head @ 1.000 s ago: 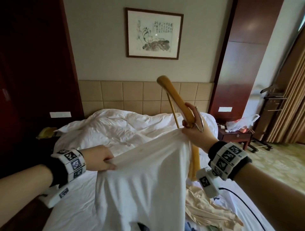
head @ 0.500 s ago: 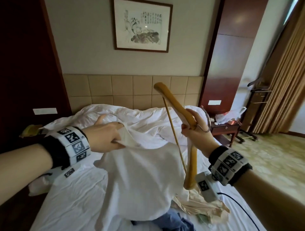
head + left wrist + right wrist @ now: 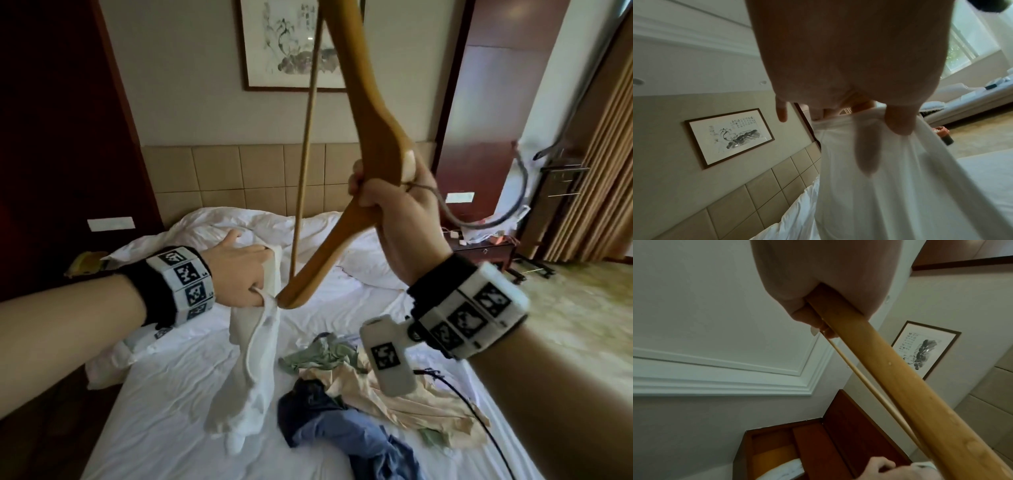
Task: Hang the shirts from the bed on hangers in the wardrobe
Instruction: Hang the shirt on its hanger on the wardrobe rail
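A white shirt [image 3: 255, 363] hangs bunched from my left hand [image 3: 239, 270], which grips its top edge above the bed [image 3: 171, 411]. In the left wrist view my fingers [image 3: 898, 120] pinch the white shirt [image 3: 890, 186] and the cloth drapes down. My right hand [image 3: 394, 205] grips a wooden hanger [image 3: 370, 102] at its middle, by the metal hook [image 3: 493, 219]. The hanger stands nearly upright, its lower end [image 3: 291, 298] right beside the shirt's held edge. The right wrist view shows the wooden hanger [image 3: 890, 373] running out of my fist.
Several more shirts lie heaped on the bed: green [image 3: 318, 353], beige [image 3: 394, 401] and blue [image 3: 346, 428]. A crumpled duvet [image 3: 246, 222] sits by the padded headboard [image 3: 239, 178]. A bedside table [image 3: 483, 250] and a valet stand [image 3: 561, 171] are at right, curtains beyond.
My right hand raised the hanger and swung its lower end toward my left hand. The white shirt came off the hanger and now hangs bunched from my left hand.
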Tool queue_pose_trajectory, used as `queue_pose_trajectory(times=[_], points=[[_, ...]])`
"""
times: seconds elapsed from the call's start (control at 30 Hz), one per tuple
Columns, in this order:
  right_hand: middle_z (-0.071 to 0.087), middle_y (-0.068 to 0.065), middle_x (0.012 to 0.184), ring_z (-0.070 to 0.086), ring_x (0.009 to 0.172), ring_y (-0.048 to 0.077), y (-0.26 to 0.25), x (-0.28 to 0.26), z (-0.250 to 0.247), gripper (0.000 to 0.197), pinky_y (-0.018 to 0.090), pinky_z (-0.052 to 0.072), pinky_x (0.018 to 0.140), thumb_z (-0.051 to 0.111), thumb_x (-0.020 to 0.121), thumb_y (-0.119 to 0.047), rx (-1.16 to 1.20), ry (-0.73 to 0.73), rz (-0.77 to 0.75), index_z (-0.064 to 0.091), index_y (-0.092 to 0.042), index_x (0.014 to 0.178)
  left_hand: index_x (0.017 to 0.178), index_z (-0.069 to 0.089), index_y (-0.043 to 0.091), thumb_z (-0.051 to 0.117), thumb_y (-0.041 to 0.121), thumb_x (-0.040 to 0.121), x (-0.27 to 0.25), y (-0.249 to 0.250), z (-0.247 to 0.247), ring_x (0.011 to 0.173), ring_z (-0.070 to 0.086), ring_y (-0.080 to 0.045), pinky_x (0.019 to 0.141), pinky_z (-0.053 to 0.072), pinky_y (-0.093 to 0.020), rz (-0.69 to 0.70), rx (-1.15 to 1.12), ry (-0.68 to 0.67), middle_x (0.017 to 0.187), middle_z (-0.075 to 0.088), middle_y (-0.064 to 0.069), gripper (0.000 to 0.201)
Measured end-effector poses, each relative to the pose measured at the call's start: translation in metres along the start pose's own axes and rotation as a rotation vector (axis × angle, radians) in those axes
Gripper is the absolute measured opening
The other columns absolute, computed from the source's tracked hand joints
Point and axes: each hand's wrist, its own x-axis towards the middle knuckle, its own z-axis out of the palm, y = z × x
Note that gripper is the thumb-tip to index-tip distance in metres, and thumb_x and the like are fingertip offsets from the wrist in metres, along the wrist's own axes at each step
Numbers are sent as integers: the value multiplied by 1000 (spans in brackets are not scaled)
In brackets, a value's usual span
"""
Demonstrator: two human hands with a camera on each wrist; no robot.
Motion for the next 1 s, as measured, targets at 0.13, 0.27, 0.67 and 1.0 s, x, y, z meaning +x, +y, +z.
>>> queue_pose_trajectory(times=[0.13, 0.27, 0.67, 1.0], points=[[60, 9, 82, 57, 76, 25, 14, -9, 14, 40, 37, 48, 68, 53, 67, 8, -65, -60, 6, 58, -12, 102, 63, 55, 22, 39, 43, 93, -9, 4, -12, 100, 41, -8, 109, 22, -46, -20, 83, 53, 93, 41, 10, 40], [59, 12, 83, 58, 78, 26, 32, -22, 20, 53, 36, 50, 69, 54, 68, 5, -120, -91, 68, 55, -2, 120, 72, 60, 24, 36, 54, 91, -17, -3, -19, 99, 50, -13, 108, 26, -45, -48, -62, 135, 92, 58, 8, 42], [58, 4, 74, 55, 71, 18, 63, -53, -21, 72, 37, 48, 72, 54, 67, 3, -324, -352, 336, 59, -23, 134, 72, 55, 34, 34, 74, 86, -28, -36, 4, 116, 46, -8, 107, 17, -45, -222, -35, 30, 128, 52, 16, 47], [60, 19, 77, 55, 71, 33, 24, -15, -37, 66, 46, 49, 71, 52, 65, 8, -264, -291, 275, 74, -41, 104, 74, 67, 26, 35, 74, 88, -21, -30, 45, 129, 39, -9, 109, 18, -55, -157, 126, -175, 149, 36, 13, 59]])
